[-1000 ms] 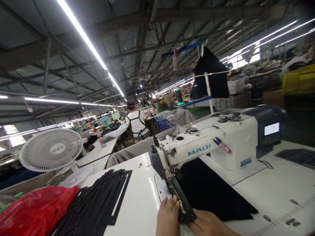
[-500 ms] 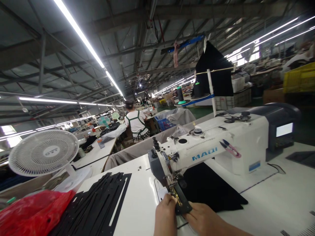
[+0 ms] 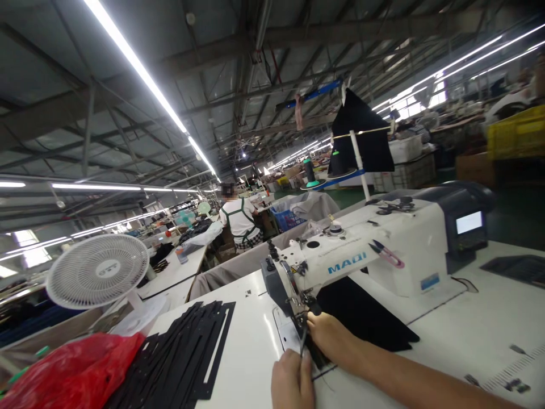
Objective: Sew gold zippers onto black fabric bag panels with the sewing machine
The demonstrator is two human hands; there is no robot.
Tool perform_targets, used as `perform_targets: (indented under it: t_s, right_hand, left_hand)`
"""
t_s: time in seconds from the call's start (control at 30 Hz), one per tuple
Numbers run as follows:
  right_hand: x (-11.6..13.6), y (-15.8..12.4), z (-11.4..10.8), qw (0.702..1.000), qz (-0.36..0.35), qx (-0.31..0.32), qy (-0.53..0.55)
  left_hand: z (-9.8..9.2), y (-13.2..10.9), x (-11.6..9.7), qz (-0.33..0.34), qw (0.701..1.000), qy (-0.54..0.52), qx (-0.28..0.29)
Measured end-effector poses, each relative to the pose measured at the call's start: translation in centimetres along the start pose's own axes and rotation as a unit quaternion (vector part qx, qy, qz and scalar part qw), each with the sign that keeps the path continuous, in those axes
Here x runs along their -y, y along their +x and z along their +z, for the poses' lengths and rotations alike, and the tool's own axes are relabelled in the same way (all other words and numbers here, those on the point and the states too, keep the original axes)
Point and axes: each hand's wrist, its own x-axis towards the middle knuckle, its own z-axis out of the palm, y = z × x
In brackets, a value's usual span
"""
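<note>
A white sewing machine stands on the white table. My right hand reaches under its needle head, fingers curled on a narrow black strip that lies on the needle plate. My left hand sits at the table's near edge, pinching the strip's near end. Black fabric lies under the machine arm, right of the needle.
A stack of black cut frames lies left of the machine, a red plastic bag beside it. A white fan stands at the far left. Pink thread snips rest on the machine body. Another person sits at a farther table.
My right hand has moved forward from the near edge up to the needle. The black strip has slid in under the presser foot, and my left hand now pinches its near end.
</note>
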Motion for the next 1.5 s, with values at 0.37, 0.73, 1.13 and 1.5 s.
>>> perform_targets:
  t_s: [0.37,0.73,1.13,1.5]
  right_hand:
    - [-1.8,-0.5,-0.1,0.988,0.067,0.013,0.135]
    - [-3.2,2.4,2.5,0.960,0.243,-0.015,0.137]
    - [0.5,-8.3,-1.3,0.998,-0.062,-0.003,-0.027]
    - [-0.5,-6.6,-0.9,0.998,-0.054,-0.009,-0.041]
  left_hand:
    - [1.7,0.8,-0.3,0.257,0.960,-0.041,-0.100]
    - [-1.7,0.3,-2.5,0.157,0.985,-0.042,0.051]
    - [-1.2,0.5,-0.5,0.271,0.962,0.011,-0.029]
    - [1.6,3.0,1.8,0.311,0.946,0.024,-0.083]
